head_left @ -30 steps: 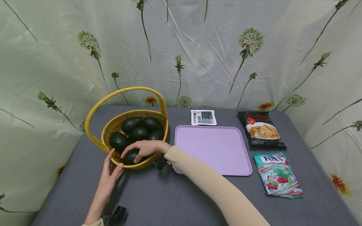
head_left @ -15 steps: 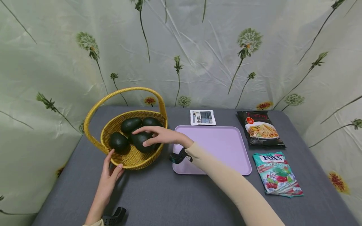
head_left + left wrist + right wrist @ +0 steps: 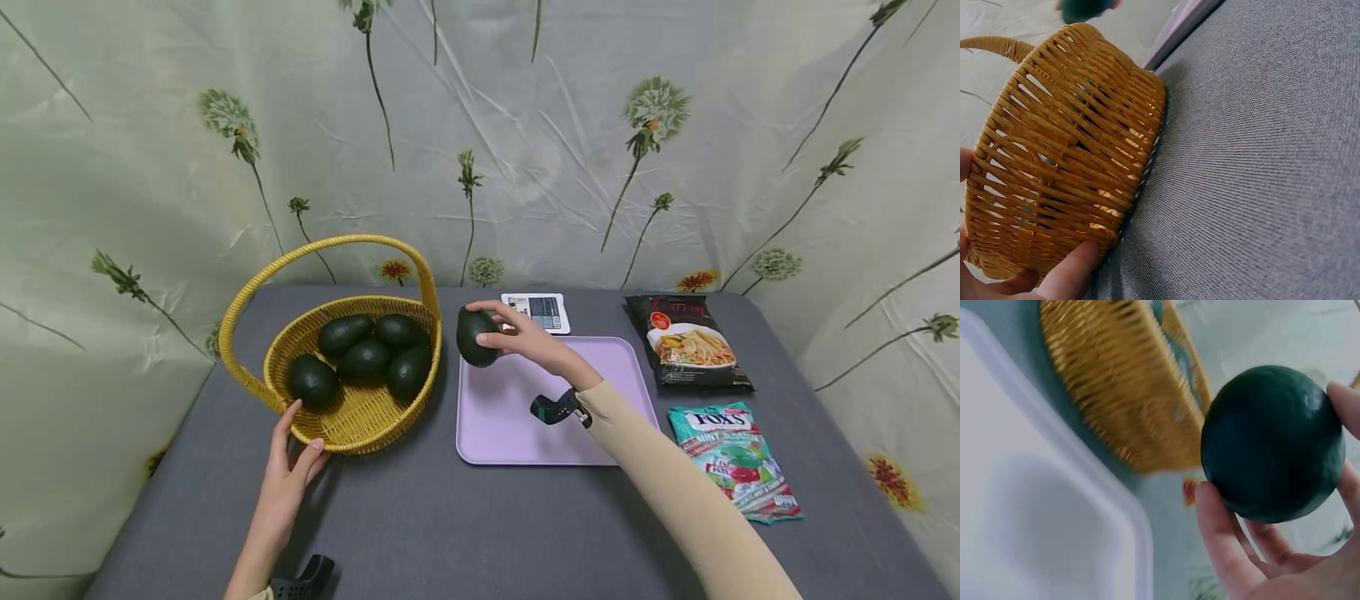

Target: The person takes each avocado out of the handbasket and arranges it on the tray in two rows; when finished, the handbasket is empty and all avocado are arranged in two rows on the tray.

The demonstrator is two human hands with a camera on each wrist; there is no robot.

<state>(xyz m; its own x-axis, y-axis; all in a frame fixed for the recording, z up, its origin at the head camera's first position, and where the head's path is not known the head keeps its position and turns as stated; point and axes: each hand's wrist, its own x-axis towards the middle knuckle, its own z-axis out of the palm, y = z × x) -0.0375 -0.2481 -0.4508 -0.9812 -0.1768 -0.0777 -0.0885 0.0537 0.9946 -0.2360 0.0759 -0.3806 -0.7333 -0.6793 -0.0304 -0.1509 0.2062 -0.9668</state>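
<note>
Dark green fruit, yellow wicker, lilac tray on grey cloth

I see a dark green avocado (image 3: 477,336) between my right hand's (image 3: 525,337) fingers, a lilac tray (image 3: 510,417) beneath them, and a golden-yellow woven basket (image 3: 352,417) against my left hand's (image 3: 288,479) fingertips. The table (image 3: 450,525) is grey weave; behind hangs a pale green curtain (image 3: 525,125) patterned with dandelion heads and small red flowers.
</note>
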